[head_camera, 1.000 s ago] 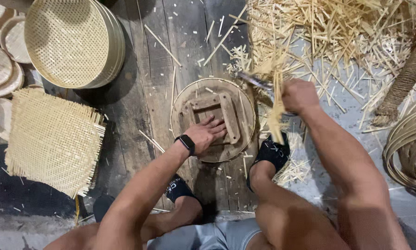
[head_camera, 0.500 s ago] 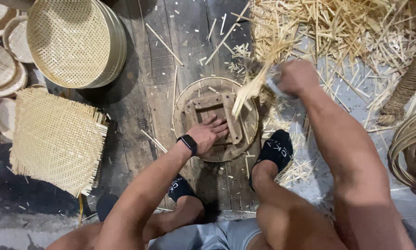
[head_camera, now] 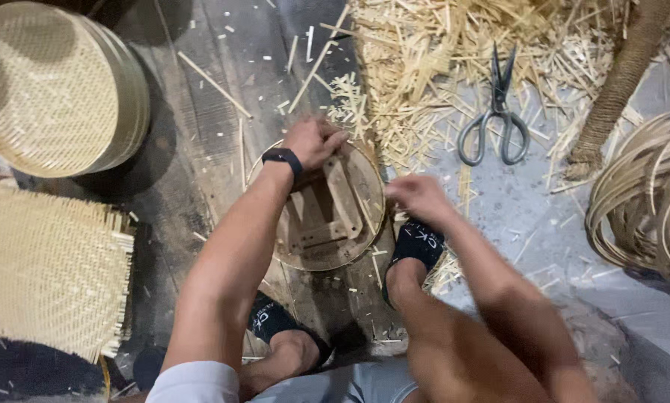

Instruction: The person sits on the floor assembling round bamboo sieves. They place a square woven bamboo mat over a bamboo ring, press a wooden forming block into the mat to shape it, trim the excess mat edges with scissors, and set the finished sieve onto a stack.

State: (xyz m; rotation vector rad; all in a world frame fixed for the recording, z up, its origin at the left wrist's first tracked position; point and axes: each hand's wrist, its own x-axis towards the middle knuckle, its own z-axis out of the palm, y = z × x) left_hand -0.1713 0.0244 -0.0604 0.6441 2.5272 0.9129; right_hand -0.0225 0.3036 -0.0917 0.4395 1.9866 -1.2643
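Note:
A round wooden form [head_camera: 327,216] with a square frame inside lies on the plank floor between my feet. My left hand [head_camera: 312,139], a black watch on its wrist, grips the far rim of the form. My right hand [head_camera: 417,195] hovers at the form's right edge above my black-socked foot [head_camera: 417,242], fingers loosely curled with nothing visible in them. Grey scissors [head_camera: 497,119] lie on the floor beyond my right hand, at the edge of a heap of bamboo strips [head_camera: 454,60].
A stack of round woven trays [head_camera: 51,89] stands at the far left. A square woven mat [head_camera: 48,269] lies below it. Coiled bamboo hoops [head_camera: 648,194] sit at the right, next to a rope-wrapped post [head_camera: 618,82].
My right hand has let go of the bundle of strips and the scissors and come back to the form's right edge. My left hand moved from the form's centre to its far rim.

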